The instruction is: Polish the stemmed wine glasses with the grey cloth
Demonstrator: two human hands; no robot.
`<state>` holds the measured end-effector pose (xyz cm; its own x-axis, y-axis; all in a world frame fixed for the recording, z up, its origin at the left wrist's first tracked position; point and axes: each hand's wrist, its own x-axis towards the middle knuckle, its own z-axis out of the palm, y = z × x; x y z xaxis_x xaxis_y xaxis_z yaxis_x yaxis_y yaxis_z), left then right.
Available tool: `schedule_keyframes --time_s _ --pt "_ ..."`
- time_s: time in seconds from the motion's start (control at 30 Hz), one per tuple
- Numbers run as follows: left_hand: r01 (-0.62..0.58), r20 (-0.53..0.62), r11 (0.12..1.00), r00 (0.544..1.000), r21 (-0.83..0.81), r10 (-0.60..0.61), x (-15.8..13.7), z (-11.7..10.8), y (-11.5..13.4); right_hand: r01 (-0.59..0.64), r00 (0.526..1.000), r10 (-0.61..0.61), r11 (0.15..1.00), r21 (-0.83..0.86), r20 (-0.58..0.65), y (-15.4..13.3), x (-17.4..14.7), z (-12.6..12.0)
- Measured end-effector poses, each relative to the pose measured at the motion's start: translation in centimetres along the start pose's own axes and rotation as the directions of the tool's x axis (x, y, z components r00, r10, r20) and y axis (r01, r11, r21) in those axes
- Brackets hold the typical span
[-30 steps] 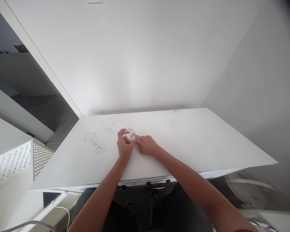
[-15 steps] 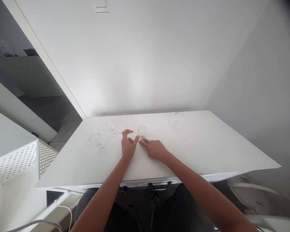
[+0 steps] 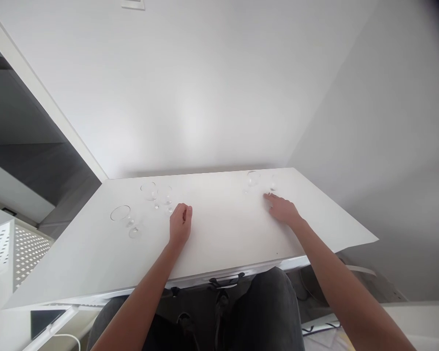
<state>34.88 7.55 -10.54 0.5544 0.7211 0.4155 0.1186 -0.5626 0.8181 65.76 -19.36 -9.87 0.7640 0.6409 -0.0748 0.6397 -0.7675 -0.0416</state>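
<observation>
My left hand (image 3: 180, 223) rests on the white tabletop with its fingers curled into a loose fist; nothing shows in it. Just beyond its knuckles stands a clear stemmed glass (image 3: 164, 195), close beside another stemmed glass (image 3: 149, 191). A third stemmed glass (image 3: 120, 213) stands nearer on the left. Toward the right, my right hand (image 3: 282, 209) has its fingers closed low on a stemmed glass (image 3: 273, 184), whose foot the fingers partly hide. To the left of it, another clear glass (image 3: 253, 178) stands near the back edge.
The white table (image 3: 219, 229) meets a plain wall (image 3: 205, 97) at the back. A perforated white panel (image 3: 31, 248) is at the left, beside a doorway (image 3: 22, 112). A dark handle (image 3: 227, 281) sits under the front edge.
My right hand has moved right, carrying the stemmed glass from the middle to beside the glass at the back right. My left hand has curled shut and moved nearer the left glasses. The view has shifted.
</observation>
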Motion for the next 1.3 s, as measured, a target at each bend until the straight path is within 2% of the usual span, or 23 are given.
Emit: schedule_keyframes --time_s 0.2,0.47,0.53,0.6,0.7,0.77,0.8,0.83,0.87,0.9,0.93,0.97,1.0,1.03,1.13,1.17,1.23,1.3 --pt "0.009 -0.017 1.000 1.000 -0.001 -0.009 0.0 -0.1 -0.1 0.070 0.997 -0.069 0.998 0.008 -0.026 -1.8 1.7 -0.1" --pt "-0.011 -0.041 1.000 0.999 0.002 0.011 0.3 0.1 -0.4 0.082 0.996 -0.083 0.996 -0.028 -0.041 -1.6 2.3 0.7" --pt "-0.038 -0.075 0.999 0.996 0.014 0.039 0.3 0.1 -0.6 0.083 0.994 -0.087 0.995 -0.056 -0.072 -1.4 1.9 1.0" --pt "-0.044 -0.081 0.999 0.996 0.015 0.045 0.1 0.2 -0.9 0.058 0.986 -0.068 0.996 -0.069 -0.153 -1.2 1.0 1.5" --pt "0.016 -0.056 1.000 0.998 0.004 -0.016 -0.4 0.2 -1.2 0.058 0.929 -0.060 0.998 -0.015 -0.366 -1.2 -0.9 2.6" --pt "0.001 -0.096 1.000 0.995 0.000 -0.001 -0.7 0.1 -1.2 0.090 0.813 -0.035 0.994 0.067 -0.581 -2.3 -2.4 3.0" --pt "-0.020 -0.143 1.000 0.989 0.001 0.020 -0.8 0.1 -1.2 0.145 0.759 -0.042 0.984 0.105 -0.650 -3.3 -3.1 3.0" --pt "-0.037 -0.197 0.999 0.980 0.003 0.037 -0.8 0.0 -1.0 0.238 0.731 -0.075 0.959 0.151 -0.679 -4.7 -3.8 2.7" --pt "-0.039 -0.248 0.999 0.968 0.000 0.038 -0.9 -0.1 -0.8 0.337 0.717 -0.090 0.913 0.231 -0.692 -6.3 -4.4 2.2" --pt "-0.021 -0.286 1.000 0.958 -0.010 0.018 -0.9 -0.3 -0.6 0.422 0.723 -0.081 0.838 0.346 -0.686 -8.1 -4.8 1.5" --pt "0.015 -0.306 1.000 0.952 -0.027 -0.022 -0.9 -0.4 -0.5 0.478 0.755 -0.065 0.737 0.478 -0.653 -10.1 -5.0 0.7" --pt "0.062 -0.312 0.997 0.947 -0.047 -0.073 -0.8 -0.6 -0.3 0.490 0.805 -0.052 0.619 0.614 -0.590 -12.1 -5.0 -0.2" --pt "0.107 -0.312 0.992 0.942 -0.063 -0.122 -0.8 -0.7 -0.2 0.460 0.864 -0.057 0.496 0.736 -0.501 -14.0 -4.6 -1.1" --pt "0.140 -0.316 0.988 0.936 -0.071 -0.155 -0.8 -0.9 -0.1 0.419 0.901 -0.060 0.383 0.823 -0.430 -15.7 -4.0 -1.9" --pt "0.181 -0.417 0.983 0.891 -0.040 -0.181 -0.6 -1.2 -0.3 0.286 0.951 -0.133 0.046 0.957 -0.278 -19.6 -1.1 -3.1" --pt "0.203 -0.462 0.979 0.866 -0.029 -0.193 -0.5 -1.3 -0.4 0.226 0.957 -0.180 -0.030 0.974 -0.228 -20.4 -0.1 -3.0" --pt "0.266 -0.508 0.964 0.828 -0.021 -0.239 -0.3 -1.3 -0.8 0.105 0.950 -0.281 -0.123 0.987 -0.137 -21.1 1.5 -2.3" --pt "0.314 -0.478 0.949 0.833 -0.009 -0.280 0.0 -1.2 -1.1 0.024 0.936 -0.343 -0.178 0.984 -0.085 -21.1 2.4 -1.2"
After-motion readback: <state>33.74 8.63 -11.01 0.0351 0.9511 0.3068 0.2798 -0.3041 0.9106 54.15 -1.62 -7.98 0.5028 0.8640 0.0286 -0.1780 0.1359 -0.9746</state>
